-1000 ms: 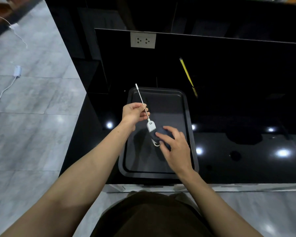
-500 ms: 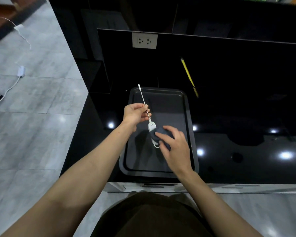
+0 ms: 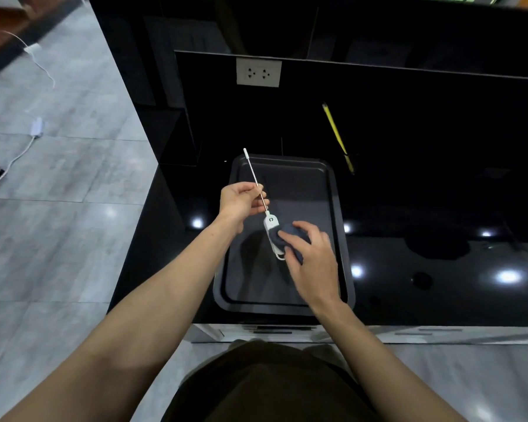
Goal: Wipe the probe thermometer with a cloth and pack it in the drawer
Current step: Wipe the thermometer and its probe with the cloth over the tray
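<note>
Left hand [image 3: 241, 201] is pinching the thermometer [image 3: 270, 222] by its stem, holding it over the tray [image 3: 337, 208]. Long axis is running from the tip past the tray's far-left corner down to the white body over tray centre. Right hand [image 3: 313, 258] is pressing the cloth [image 3: 282, 237] onto the body, fingers clamped around the wad. Stem beyond my left fingers [image 3: 258, 194] is looking unwiped, so I'm judging the cloth goes up-axis next. Open room above the tray. Drawer: not seeing one.
</note>
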